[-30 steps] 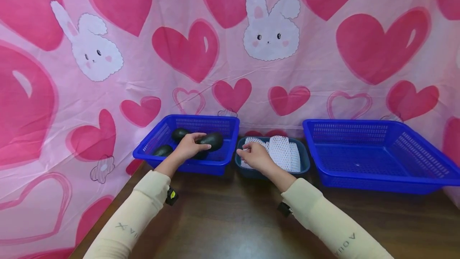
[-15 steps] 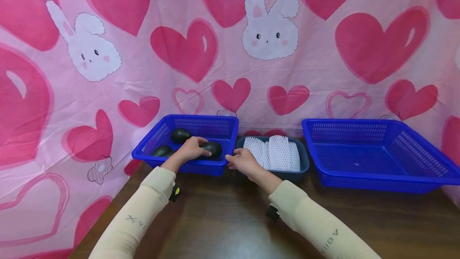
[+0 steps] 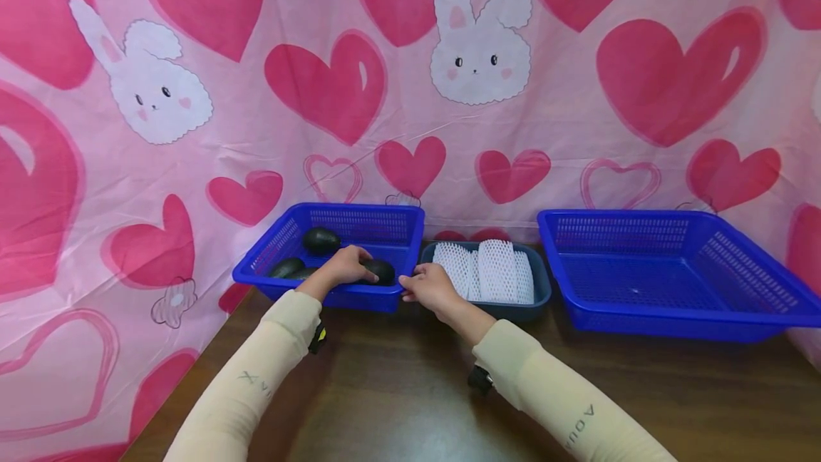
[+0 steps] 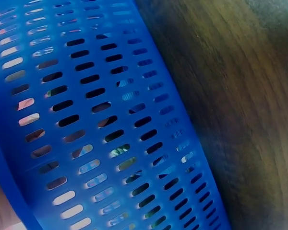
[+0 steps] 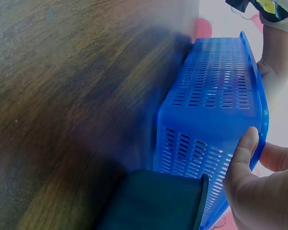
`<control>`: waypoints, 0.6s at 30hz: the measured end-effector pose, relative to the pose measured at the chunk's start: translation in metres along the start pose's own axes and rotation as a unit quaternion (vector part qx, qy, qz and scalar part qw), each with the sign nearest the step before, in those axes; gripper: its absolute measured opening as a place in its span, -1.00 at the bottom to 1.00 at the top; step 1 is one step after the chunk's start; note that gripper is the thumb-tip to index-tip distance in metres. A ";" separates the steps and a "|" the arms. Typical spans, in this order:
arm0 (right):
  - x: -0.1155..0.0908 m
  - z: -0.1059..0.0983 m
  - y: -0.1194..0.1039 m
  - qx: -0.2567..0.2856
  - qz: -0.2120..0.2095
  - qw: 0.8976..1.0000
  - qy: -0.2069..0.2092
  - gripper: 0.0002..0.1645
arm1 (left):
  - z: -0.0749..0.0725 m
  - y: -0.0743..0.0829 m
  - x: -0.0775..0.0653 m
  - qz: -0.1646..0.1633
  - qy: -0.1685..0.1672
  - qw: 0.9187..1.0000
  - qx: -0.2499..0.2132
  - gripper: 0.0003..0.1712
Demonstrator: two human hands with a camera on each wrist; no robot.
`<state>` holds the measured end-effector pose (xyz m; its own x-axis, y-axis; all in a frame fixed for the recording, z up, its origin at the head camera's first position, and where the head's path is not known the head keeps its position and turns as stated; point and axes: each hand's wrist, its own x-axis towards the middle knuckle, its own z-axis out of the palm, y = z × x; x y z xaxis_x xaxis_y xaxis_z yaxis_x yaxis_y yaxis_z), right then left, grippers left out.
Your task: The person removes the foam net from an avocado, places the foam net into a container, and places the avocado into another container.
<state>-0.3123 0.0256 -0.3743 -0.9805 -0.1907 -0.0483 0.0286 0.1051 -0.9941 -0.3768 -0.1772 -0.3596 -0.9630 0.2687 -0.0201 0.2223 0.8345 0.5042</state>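
In the head view, my left hand [image 3: 346, 264] reaches into the left blue basket [image 3: 375, 291] and grips a dark avocado [image 3: 383, 272] near its front right corner. Fingers cover part of that fruit. Other avocados [image 3: 321, 240] lie behind and to the left. My right hand [image 3: 431, 286] pinches the basket's right front corner; the right wrist view shows the thumb and a finger [image 5: 245, 148] on opposite sides of the rim. Mostly slotted basket wall [image 4: 96, 115] fills the left wrist view, hiding the avocado.
A dark teal tub [image 3: 541, 291] with several white foam net sleeves [image 3: 497, 271] stands right of the basket. A larger blue basket [image 3: 680, 321] stands farther right. Behind hangs a pink heart-print cloth [image 3: 564, 120]. Everything stands on a brown wooden table [image 3: 410, 391].
My right hand has moved left from above the foam sleeves to the basket's corner and taken hold of the rim. The left hand has lowered the avocado toward the basket's front right.
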 end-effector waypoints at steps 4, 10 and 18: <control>0.001 0.000 0.000 0.010 0.001 1.000 0.002 -0.76 | 0.003 -0.002 0.005 -0.014 -0.006 1.000 0.006 -0.42; 0.001 0.000 -0.001 0.010 0.008 1.000 0.000 -0.75 | 0.002 0.000 0.004 -0.018 -0.011 1.000 0.010 -0.41; 0.002 -0.001 -0.002 0.007 0.013 1.000 -0.001 -0.74 | -0.001 0.001 0.003 -0.009 -0.022 0.998 0.057 -0.41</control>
<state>-0.3142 0.0265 -0.3719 -0.9790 -0.1894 -0.0753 0.0577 0.0964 -0.9937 -0.3800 -0.1757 -0.3578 -0.9599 0.2721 -0.0681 0.2230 0.8877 0.4028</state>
